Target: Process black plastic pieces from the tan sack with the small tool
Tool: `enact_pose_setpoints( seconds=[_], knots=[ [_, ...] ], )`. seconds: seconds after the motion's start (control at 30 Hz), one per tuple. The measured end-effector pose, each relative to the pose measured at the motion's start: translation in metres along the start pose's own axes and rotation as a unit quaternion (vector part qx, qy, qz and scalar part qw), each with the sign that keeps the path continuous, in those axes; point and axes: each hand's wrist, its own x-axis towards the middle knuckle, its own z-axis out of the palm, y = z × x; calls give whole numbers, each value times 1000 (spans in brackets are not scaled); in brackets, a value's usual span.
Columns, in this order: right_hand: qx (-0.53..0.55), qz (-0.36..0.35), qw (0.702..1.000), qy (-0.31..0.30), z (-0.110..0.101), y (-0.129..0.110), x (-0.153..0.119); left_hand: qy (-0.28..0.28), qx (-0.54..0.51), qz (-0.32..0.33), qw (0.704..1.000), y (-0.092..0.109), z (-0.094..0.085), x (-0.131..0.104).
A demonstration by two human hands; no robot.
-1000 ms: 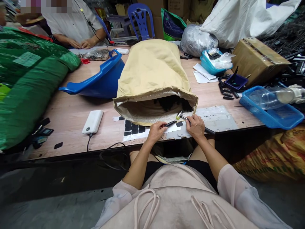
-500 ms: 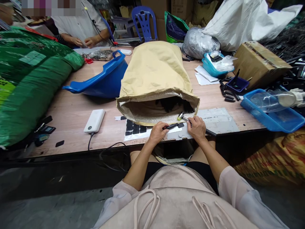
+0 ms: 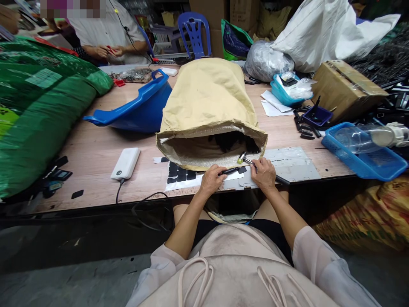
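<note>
My left hand (image 3: 211, 180) pinches a slim black pen-like part (image 3: 230, 170) at the table's front edge, its tip pointing right. My right hand (image 3: 264, 174) is closed around a small hammer (image 3: 243, 158) with a shiny metal head and a yellowish face. The hammer's black handle sticks out to the right under my palm. Just beyond both hands gapes the mouth of a tan sack (image 3: 209, 96) lying on the table, with dark items inside. A white sheet of black rounded-square stickers (image 3: 181, 175) lies left of my left hand. Beneath my right hand is a grey board (image 3: 292, 164).
A white power bank (image 3: 125, 163) with a cable and a blue basin (image 3: 137, 111) are on the left, beside large green bags (image 3: 41, 111). To the right stand a blue basket (image 3: 364, 168) and a cardboard box (image 3: 347, 91). Across the table, a person's hands (image 3: 110, 51) hold something red.
Both my hands keep nearly the same place and grip. The view has shifted slightly. Across the table, the other person's hands have risen a little and now show a red item.
</note>
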Motion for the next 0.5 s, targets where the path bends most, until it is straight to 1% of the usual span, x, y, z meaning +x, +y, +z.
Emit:
enact_pose_setpoints(
  seconds=[0.13,0.23,0.3,0.4,0.5],
  knots=[
    [0,0,1000,2,0,0,0,28,18,-11,999,8,5,-1],
    [-1,-2,1000,7,1,1,0,71,46,-49,995,16,14,-3],
    [0,-5,1000,5,1,3,1,88,56,-65,992,18,19,-3],
    [9,-7,1000,-7,-1,4,4,76,48,-69,993,19,20,-2],
    [43,2,999,-2,-10,-4,2,63,35,-74,995,17,18,0]
  ],
)
